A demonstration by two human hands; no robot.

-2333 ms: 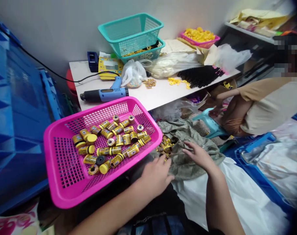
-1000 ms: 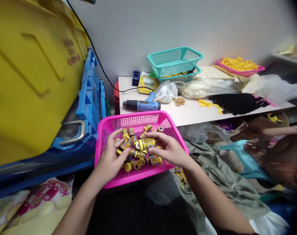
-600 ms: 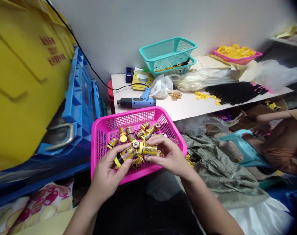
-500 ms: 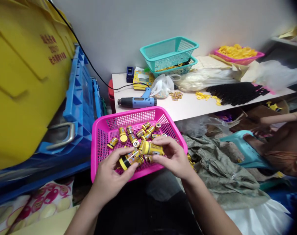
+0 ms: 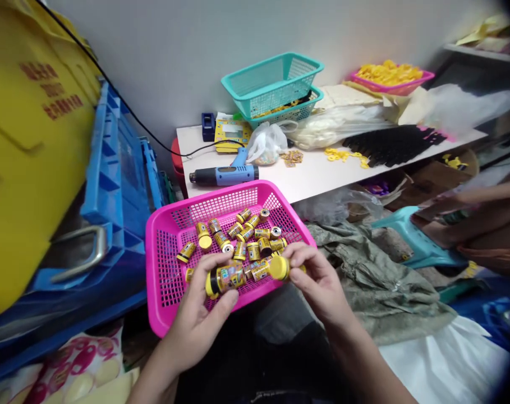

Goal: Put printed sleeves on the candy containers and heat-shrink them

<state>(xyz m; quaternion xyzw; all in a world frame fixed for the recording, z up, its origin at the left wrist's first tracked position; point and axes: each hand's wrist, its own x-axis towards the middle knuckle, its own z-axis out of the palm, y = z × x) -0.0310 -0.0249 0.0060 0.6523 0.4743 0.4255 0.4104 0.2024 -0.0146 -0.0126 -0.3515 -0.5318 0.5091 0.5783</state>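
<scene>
A pink mesh basket (image 5: 162, 264) sits on my lap, holding several small yellow labelled canisters (image 5: 248, 238). My left hand (image 5: 196, 320) grips one canister with a black end (image 5: 225, 278) over the basket's near edge. My right hand (image 5: 317, 280) pinches another canister with a yellow cap (image 5: 280, 267) just to the right of it. The two canisters are held close together, apart by a small gap.
A low white table (image 5: 309, 174) behind carries a blue heat gun (image 5: 223, 174), teal baskets (image 5: 274, 87), plastic bags, black strips and a pink tray of yellow parts (image 5: 389, 76). Yellow and blue crates stand at left. Olive cloth (image 5: 372, 280) lies right; another person's arm (image 5: 477, 207) is at far right.
Both hands came from the olive cloth to the basket, each picked up a canister, and drew them toward me over the near rim. The view has shifted slightly.
</scene>
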